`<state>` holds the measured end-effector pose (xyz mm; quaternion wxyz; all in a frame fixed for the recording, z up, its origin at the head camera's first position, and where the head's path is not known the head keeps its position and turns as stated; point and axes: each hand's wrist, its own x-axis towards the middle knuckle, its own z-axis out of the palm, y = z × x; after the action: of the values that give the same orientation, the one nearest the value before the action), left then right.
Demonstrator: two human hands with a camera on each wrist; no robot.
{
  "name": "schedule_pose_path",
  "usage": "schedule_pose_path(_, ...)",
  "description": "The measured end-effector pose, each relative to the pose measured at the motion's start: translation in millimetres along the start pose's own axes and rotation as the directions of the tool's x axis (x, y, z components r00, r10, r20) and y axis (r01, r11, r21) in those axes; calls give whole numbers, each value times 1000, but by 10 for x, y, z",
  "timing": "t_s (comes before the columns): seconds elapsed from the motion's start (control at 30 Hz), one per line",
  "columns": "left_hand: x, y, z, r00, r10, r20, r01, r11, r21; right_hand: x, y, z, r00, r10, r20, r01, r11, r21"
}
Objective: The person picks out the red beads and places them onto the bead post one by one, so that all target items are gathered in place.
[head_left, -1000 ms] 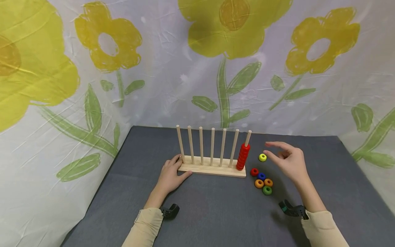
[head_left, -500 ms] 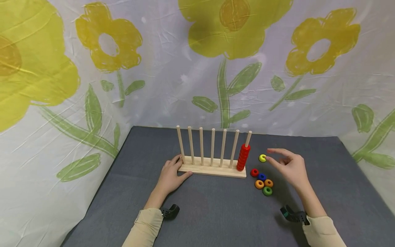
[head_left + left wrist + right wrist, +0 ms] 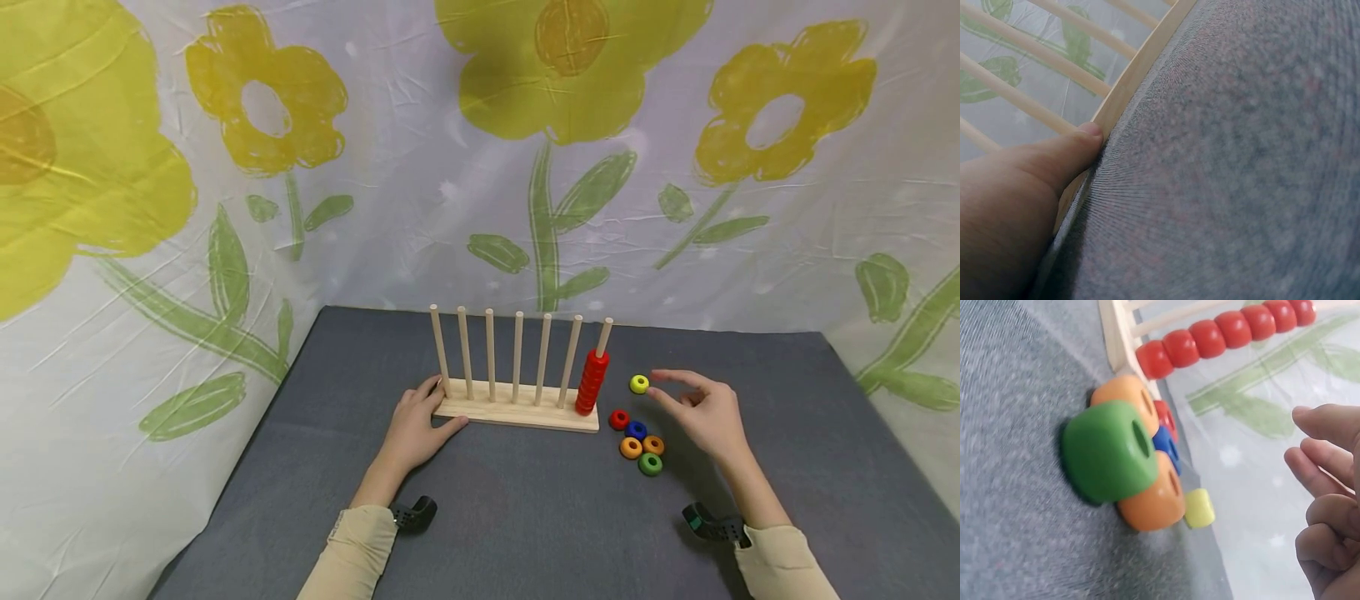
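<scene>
A wooden peg stand (image 3: 517,410) with several upright pegs stands mid-table in the head view. Red beads (image 3: 592,383) are stacked on its rightmost peg. My left hand (image 3: 412,425) grips the left end of the base, thumb along the front edge, as the left wrist view also shows. To the right of the stand, my right hand (image 3: 705,408) hovers close beside a yellow bead (image 3: 639,384). Its thumb and index finger (image 3: 1329,422) are apart with nothing between them; the other fingers bend loosely.
Nearer than the yellow bead lie a red bead (image 3: 619,419), a blue bead (image 3: 636,430), two orange beads (image 3: 631,448) and a green bead (image 3: 651,464), grouped on the dark table (image 3: 525,517). A flowered cloth (image 3: 405,208) hangs behind the table's far edge.
My right hand has come lower and slightly nearer to me beside the yellow bead, and its thumb and index finger have drawn closer together. My left hand has stayed on the stand.
</scene>
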<state>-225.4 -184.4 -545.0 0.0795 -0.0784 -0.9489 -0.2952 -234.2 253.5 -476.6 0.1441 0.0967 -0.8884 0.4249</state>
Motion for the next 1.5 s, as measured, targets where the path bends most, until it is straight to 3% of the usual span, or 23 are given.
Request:
schedule_pose_path(0.27,-13,5,0,1000,0,-1,0,1000,0,-21,159,46,1000,14,18,-14,1000,-15)
schedule_pose_path(0.7,-22,5,12,1000,5,-4,-5,1000,-7,-53,361,161,990,80,113,-77,997,-33)
schedule_pose_path(1.17,-13,12,7,1000,-6,4,6,1000,5,-80,505,219,984,17,179,-15,1000,-11)
schedule_pose_path(1.5,-7,2,-6,1000,0,1,0,1000,-2,-83,473,305,973,-62,221,63,998,-1)
